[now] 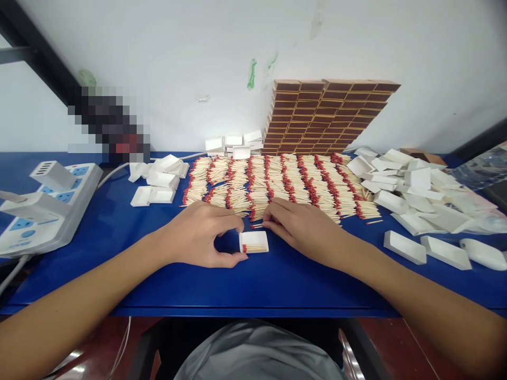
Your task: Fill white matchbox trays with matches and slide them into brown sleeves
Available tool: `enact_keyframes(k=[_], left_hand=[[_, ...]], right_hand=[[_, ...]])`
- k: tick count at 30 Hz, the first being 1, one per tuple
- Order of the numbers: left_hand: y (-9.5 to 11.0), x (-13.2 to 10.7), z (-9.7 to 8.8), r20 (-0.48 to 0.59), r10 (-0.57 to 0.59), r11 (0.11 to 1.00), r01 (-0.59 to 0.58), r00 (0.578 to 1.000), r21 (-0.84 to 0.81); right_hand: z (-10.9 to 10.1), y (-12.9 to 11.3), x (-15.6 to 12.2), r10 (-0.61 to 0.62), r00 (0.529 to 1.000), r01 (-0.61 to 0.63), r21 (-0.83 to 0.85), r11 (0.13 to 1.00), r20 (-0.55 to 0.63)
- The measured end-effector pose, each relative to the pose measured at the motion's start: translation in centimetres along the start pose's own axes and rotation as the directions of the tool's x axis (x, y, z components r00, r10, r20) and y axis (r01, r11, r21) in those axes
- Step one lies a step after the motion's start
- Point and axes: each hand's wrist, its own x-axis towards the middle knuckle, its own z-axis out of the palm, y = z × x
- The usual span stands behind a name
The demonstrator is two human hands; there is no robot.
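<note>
My left hand (204,235) grips the left end of a small white matchbox tray (259,237) between thumb and forefinger. Inside it, a few matches (255,248) lie along the near side, red heads to the left. Just beyond the tray, my right hand (295,224) has its fingertips pinched on the plain end of a single match (257,226), whose red head points left. Rows of loose matches (259,182) spread over the blue table behind both hands, heads mostly facing left.
Stacked matchboxes (325,116) lean against the wall. White trays pile up at right (415,179) and sit in a smaller group at left (160,182). A power strip (85,187) with plugs occupies the left side. A white rounded object (483,253) lies far right.
</note>
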Motion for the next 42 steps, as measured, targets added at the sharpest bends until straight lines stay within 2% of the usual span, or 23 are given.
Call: enact_keyframes(k=[6,14,19,22,27,36,42], left_hand=[[-0.1,-0.1,-0.1,0.004,-0.002,1.0,0.002,1.0,0.014],[-0.2,-0.1,0.0,0.003,0.002,1.0,-0.002,1.0,0.007],[-0.2,-0.1,0.0,-0.015,0.009,1.0,-0.009,1.0,0.023],[-0.3,-0.1,0.0,-0.013,0.001,0.999,-0.001,1.0,0.034],[-0.5,0.0,0.0,-0.002,-0.026,0.999,0.026,1.0,0.032],[-0.4,0.0,0.2,-0.028,0.008,0.999,-0.007,1.0,0.047],[-0.4,0.0,0.2,-0.042,0.028,0.999,-0.026,0.999,0.043]], right_hand=[[-0.1,0.0,-0.1,-0.022,1.0,0.021,0.054,0.998,0.018],[0.1,-0.1,0.0,0.004,1.0,-0.003,-0.016,1.0,0.027],[-0.2,0.2,-0.2,-0.001,0.994,0.005,0.039,0.999,-0.112],[-0.3,0.0,-0.4,-0.039,0.981,0.061,0.108,0.992,-0.191],[0.2,-0.8,-0.8,-0.144,0.974,0.171,0.156,0.973,-0.173],[0.9,-1.0,-0.8,-0.19,0.962,0.201,0.033,0.979,-0.194],[0.9,-1.2,-1.0,-0.22,0.954,0.226,0.009,0.974,-0.204]])
